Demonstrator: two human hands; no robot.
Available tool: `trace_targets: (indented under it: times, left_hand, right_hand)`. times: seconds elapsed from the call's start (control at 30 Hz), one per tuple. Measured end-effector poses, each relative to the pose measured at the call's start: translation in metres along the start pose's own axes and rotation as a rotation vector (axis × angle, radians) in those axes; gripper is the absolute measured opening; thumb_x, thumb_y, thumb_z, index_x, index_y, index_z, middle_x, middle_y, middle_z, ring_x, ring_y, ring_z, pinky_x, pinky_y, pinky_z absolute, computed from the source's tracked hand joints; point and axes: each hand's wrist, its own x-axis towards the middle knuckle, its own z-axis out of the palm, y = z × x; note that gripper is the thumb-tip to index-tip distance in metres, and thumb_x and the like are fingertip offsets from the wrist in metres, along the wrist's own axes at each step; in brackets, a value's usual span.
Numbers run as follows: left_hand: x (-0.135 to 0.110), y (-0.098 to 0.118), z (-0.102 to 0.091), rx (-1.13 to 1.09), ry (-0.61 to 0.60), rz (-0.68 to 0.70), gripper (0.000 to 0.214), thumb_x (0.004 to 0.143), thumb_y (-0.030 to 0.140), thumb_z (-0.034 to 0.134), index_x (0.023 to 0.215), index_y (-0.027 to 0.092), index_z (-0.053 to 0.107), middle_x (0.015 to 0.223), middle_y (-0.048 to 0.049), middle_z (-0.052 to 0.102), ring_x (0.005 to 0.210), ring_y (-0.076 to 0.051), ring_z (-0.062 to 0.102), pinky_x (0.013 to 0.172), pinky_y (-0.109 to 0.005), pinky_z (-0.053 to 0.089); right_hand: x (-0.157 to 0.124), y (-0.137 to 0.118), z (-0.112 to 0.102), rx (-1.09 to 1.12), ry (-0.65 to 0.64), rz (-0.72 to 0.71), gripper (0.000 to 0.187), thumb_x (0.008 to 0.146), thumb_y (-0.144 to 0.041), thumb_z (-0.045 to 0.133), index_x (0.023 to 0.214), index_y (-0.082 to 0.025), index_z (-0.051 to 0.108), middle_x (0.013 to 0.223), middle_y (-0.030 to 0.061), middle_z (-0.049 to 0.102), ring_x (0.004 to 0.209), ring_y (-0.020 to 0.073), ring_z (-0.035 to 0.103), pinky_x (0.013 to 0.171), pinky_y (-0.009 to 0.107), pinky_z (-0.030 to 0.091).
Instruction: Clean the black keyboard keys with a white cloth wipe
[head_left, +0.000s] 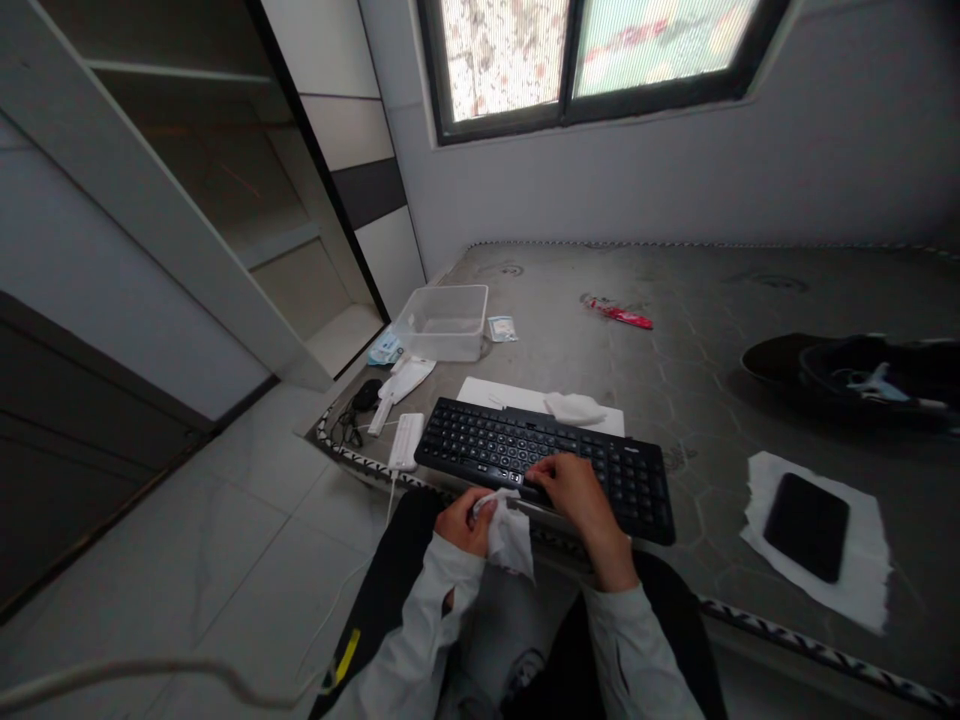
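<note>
A black keyboard lies at an angle near the front edge of the mattress-like surface, across from my knees. My left hand is closed around a crumpled white tissue, which hangs down just in front of the keyboard. Over the keyboard's lower middle keys rests my right hand, its fingers pinched together at the keys. Whatever might be between those fingertips is too small to make out. Behind the keyboard a white sheet sticks out, with a folded white tissue on it.
Left of the keyboard are a white power strip, a black mouse and a clear plastic box. A red packet lies farther back. At right, a black phone rests on white paper, below a dark bag-like object.
</note>
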Motion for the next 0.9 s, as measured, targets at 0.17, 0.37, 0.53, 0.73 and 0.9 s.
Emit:
trace_targets:
  times: [0.17, 0.37, 0.53, 0.73, 0.9]
  left_hand:
    - [0.0, -0.001, 0.0, 0.002, -0.018, 0.0, 0.033, 0.083, 0.043, 0.055, 0.09, 0.02, 0.077, 0.071, -0.0014, 0.072, 0.054, -0.013, 0.055, 0.055, -0.021, 0.041]
    - [0.001, -0.006, 0.0, 0.029, -0.033, -0.006, 0.033, 0.085, 0.043, 0.054, 0.093, 0.02, 0.077, 0.076, -0.0015, 0.075, 0.059, -0.014, 0.06, 0.058, -0.022, 0.044]
    - [0.003, -0.011, 0.0, 0.035, -0.055, 0.009, 0.034, 0.086, 0.043, 0.052, 0.094, 0.02, 0.075, 0.084, -0.0023, 0.078, 0.067, -0.015, 0.067, 0.064, -0.022, 0.048]
    - [0.002, -0.009, 0.0, 0.04, -0.108, 0.002, 0.031, 0.087, 0.04, 0.052, 0.096, 0.021, 0.075, 0.085, -0.0014, 0.078, 0.071, -0.015, 0.069, 0.066, -0.021, 0.05]
    - [0.001, -0.004, -0.001, 0.061, -0.136, 0.012, 0.03, 0.088, 0.038, 0.051, 0.097, 0.021, 0.075, 0.088, -0.0022, 0.078, 0.077, -0.016, 0.071, 0.07, -0.021, 0.051]
  right_hand:
    - [-0.001, -0.003, 0.001, -0.022, 0.037, -0.009, 0.015, 0.083, -0.024, 0.067, 0.078, -0.019, 0.079, 0.082, 0.0076, 0.078, 0.08, 0.0235, 0.072, 0.073, 0.03, 0.047]
    - [-0.006, -0.01, 0.003, -0.047, 0.066, 0.087, 0.015, 0.082, -0.025, 0.067, 0.078, -0.02, 0.08, 0.081, 0.0084, 0.078, 0.081, 0.025, 0.072, 0.07, 0.03, 0.046]
    - [-0.005, -0.012, 0.006, -0.078, 0.085, 0.141, 0.012, 0.08, -0.025, 0.069, 0.079, -0.02, 0.08, 0.082, 0.0076, 0.078, 0.081, 0.023, 0.072, 0.071, 0.028, 0.045]
    - [-0.003, -0.008, 0.006, -0.039, 0.091, 0.13, 0.009, 0.079, -0.025, 0.071, 0.077, -0.021, 0.08, 0.08, 0.0048, 0.078, 0.078, 0.0203, 0.071, 0.07, 0.026, 0.045]
    - [-0.001, -0.004, 0.006, -0.004, 0.093, 0.114, 0.008, 0.078, -0.024, 0.073, 0.075, -0.022, 0.079, 0.076, 0.0037, 0.077, 0.075, 0.0197, 0.071, 0.067, 0.026, 0.044]
